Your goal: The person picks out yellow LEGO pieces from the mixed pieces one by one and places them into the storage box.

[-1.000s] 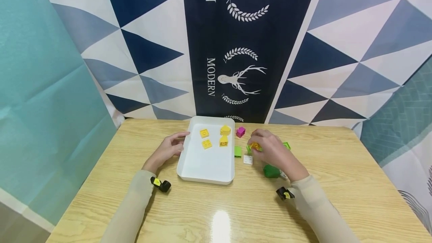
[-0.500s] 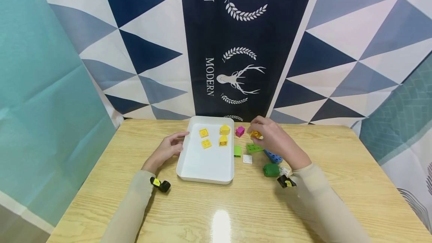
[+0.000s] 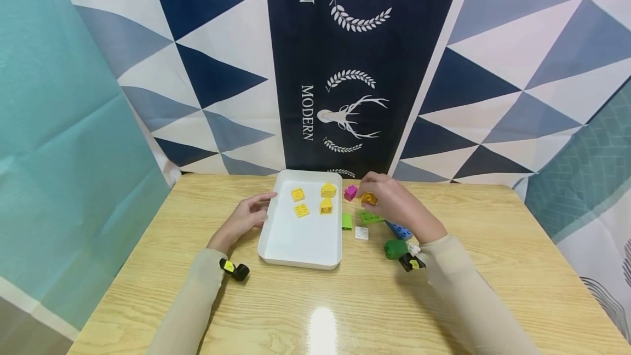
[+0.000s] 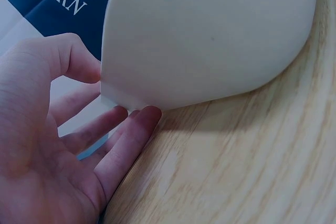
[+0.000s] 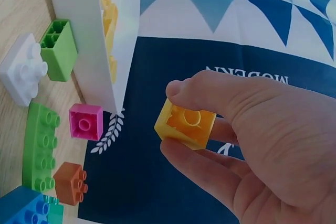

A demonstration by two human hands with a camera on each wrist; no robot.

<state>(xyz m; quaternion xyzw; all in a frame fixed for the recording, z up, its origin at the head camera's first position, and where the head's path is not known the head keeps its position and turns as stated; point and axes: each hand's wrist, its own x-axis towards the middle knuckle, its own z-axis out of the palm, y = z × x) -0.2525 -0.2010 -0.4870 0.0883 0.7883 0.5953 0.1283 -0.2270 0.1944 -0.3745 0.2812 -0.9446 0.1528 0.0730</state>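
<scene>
My right hand (image 3: 371,196) pinches a yellow square brick (image 3: 368,199) between thumb and fingers, lifted off the table just right of the white tray (image 3: 302,245). In the right wrist view the yellow brick (image 5: 186,124) shows one round stud on top, with the thumb (image 5: 210,90) above it. Several yellow bricks (image 3: 302,210) lie in the tray's far half. My left hand (image 3: 250,216) rests on the table with relaxed fingers (image 4: 123,140) against the tray's left wall (image 4: 210,35) and holds nothing.
Loose bricks lie right of the tray: a magenta one (image 3: 350,192), a light green one (image 3: 347,221), a white one (image 3: 362,233), a green plate (image 3: 371,217), a blue one (image 3: 399,230), a dark green one (image 3: 396,248). An orange brick (image 5: 71,183) shows in the right wrist view.
My right hand has lifted the yellow brick off the pile and carried it back and left, toward the tray's far right corner. The left hand has stayed at the tray's side.
</scene>
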